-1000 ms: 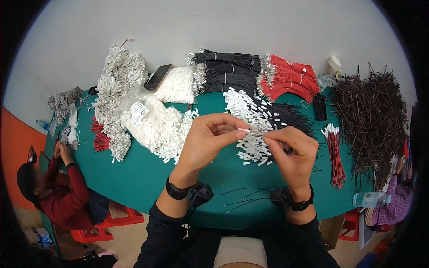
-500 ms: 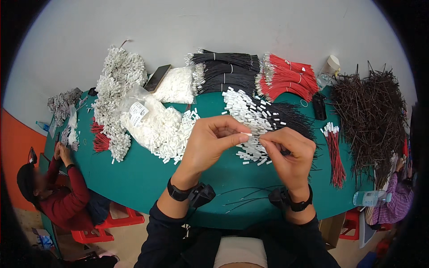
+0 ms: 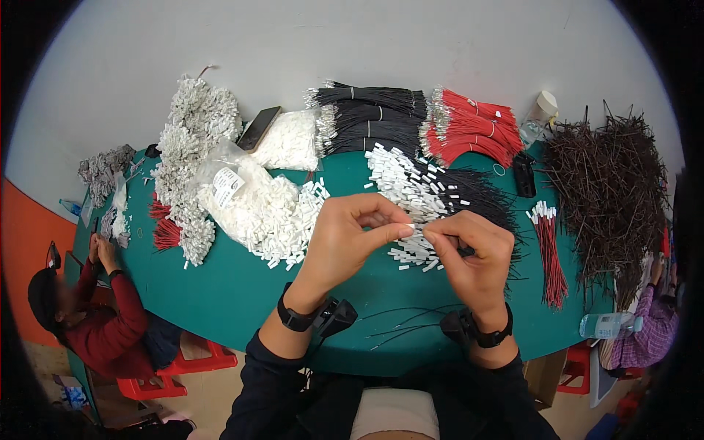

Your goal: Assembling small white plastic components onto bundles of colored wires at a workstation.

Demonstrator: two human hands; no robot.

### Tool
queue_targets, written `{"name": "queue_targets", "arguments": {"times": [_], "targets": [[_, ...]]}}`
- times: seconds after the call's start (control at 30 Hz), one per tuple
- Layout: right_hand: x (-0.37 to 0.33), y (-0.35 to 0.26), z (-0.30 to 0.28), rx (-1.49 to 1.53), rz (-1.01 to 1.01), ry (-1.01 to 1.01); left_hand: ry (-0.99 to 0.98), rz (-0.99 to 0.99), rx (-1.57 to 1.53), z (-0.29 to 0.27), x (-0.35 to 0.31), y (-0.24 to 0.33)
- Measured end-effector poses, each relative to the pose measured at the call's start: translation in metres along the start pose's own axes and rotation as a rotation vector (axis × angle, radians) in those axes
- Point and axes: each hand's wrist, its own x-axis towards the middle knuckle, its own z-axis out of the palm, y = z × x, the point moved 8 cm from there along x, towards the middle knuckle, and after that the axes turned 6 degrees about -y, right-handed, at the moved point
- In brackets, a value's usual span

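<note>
My left hand [image 3: 343, 236] is closed in a pinch on a small white connector housing, mostly covered by thumb and forefinger. My right hand [image 3: 477, 248] pinches close beside it, fingertips almost meeting the left ones; what sits in its fingers is too small and covered to name. Beneath and behind both hands spreads a pile of white-ended black wires [image 3: 477, 189]. Left of my left hand, loose white connector housings [image 3: 282, 227] spill from a clear plastic bag [image 3: 209, 192]. A few single black wires [image 3: 400, 323] lie on the table between my wrists.
Black wire bundles [image 3: 378, 114] and red wire bundles [image 3: 480, 128] lie along the wall. A phone [image 3: 259, 128] rests by another white heap. Red wires [image 3: 550, 257], a dark wire heap [image 3: 609, 198] and a bottle [image 3: 610, 325] are right. People sit at both sides, one in red [image 3: 110, 323].
My fingertips have drawn closer together, the left hand shifting slightly right and the right hand slightly left. The white housing that showed at the left fingertips is now mostly covered.
</note>
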Motion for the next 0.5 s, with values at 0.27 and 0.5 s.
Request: {"name": "queue_targets", "arguments": {"times": [0.27,0.5], "targets": [[0.0,0.002,0.002,0.019,0.003,-0.018,-0.032,0.006,0.056,0.005,0.0,-0.001],[0.006,0.018,-0.001,-0.002,0.046,-0.106,-0.048,0.003,0.112,0.007,0.006,-0.008]]}}
